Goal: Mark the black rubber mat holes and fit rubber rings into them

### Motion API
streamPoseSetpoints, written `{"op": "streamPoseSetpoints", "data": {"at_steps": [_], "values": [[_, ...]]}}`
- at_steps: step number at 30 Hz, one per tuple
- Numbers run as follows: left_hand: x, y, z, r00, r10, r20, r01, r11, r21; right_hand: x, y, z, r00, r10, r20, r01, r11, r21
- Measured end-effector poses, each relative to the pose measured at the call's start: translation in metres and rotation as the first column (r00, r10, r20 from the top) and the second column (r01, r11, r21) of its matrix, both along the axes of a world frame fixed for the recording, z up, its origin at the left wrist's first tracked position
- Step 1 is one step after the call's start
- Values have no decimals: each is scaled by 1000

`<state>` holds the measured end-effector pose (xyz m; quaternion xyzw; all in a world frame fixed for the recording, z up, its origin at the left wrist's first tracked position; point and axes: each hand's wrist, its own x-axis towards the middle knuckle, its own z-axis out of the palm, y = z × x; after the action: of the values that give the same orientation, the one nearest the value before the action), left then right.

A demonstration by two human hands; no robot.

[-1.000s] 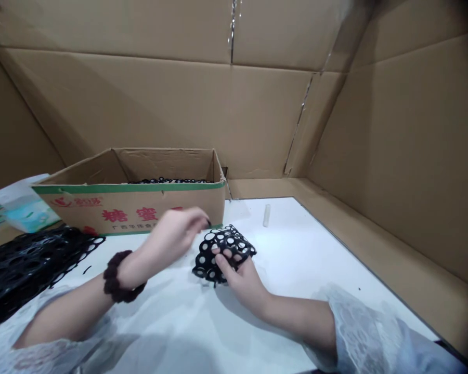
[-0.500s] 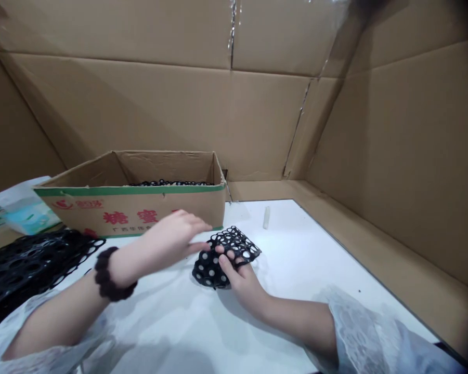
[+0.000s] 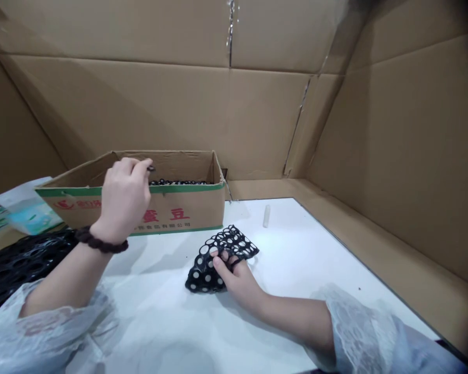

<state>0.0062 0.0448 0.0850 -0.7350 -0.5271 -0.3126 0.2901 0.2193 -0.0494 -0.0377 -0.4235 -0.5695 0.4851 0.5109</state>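
My right hand point(image 3: 239, 278) holds a black sheet full of round holes point(image 3: 208, 267) just above the white tabletop. Its thumb lies on top and the fingertips show through the holes. Over the front edge of the cardboard box point(image 3: 203, 205) is my left hand point(image 3: 127, 192), fingers pinched together. A small dark piece point(image 3: 151, 168) pokes out at its fingertips, too small to name. Inside the box, more black ring-patterned material point(image 3: 181, 182) shows above the rim.
A pile of black holed sheets point(image 3: 23, 262) lies at the left, beside a white and turquoise plastic packet point(image 3: 31, 208). A short whitish stick point(image 3: 266, 216) rests on the white table point(image 3: 296, 270). Tall cardboard walls point(image 3: 159, 109) stand behind and at the right.
My left hand has moved left and up from beside the holed sheet to over the box, now pinching a small dark piece. My right hand keeps the sheet, which has shifted slightly.
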Motion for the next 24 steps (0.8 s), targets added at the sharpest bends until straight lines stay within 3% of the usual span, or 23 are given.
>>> {"op": "streamPoseSetpoints", "data": {"at_steps": [3, 5, 6, 7, 8, 10, 11, 15, 20, 22, 24], "values": [[-5, 4, 3, 1000, 18, -14, -18, 1000, 1, 0, 2, 3, 999, -45, -4, 45, 999, -1], [5, -5, 1, 995, -90, -44, 89, 996, -27, 1, 5, 3, 995, -100, -15, 100, 995, -15], [13, -11, -1, 976, -200, -85, 192, 976, -99, 2, 7, 3, 992, -121, -28, 120, 992, -25], [21, -19, -5, 931, -339, -133, 304, 925, -227, 3, 8, 2, 990, -135, -46, 134, 990, -34], [30, -26, -9, 863, -475, -170, 384, 837, -389, 3, 9, 2, 988, -142, -65, 140, 989, -42], [45, -37, -20, 764, -621, -174, 410, 676, -612, 4, 10, 1, 988, -131, -82, 127, 991, -48], [51, -41, -25, 752, -638, -167, 401, 644, -652, 5, 11, 0, 989, -119, -85, 115, 992, -45], [59, -45, -37, 787, -609, -98, 408, 634, -657, 5, 9, 1, 991, -99, -85, 99, 995, -6], [54, -45, -35, 828, -561, 21, 439, 625, -646, 3, 7, 1, 997, 30, -77, -31, 999, -11], [54, -48, -35, 829, -559, 7, 426, 622, -657, 2, 8, 0, 997, 23, -69, -26, 999, -37], [55, -49, -34, 814, -580, 17, 424, 573, -702, 2, 8, 0, 999, -27, -36, 26, 999, -26]]}}
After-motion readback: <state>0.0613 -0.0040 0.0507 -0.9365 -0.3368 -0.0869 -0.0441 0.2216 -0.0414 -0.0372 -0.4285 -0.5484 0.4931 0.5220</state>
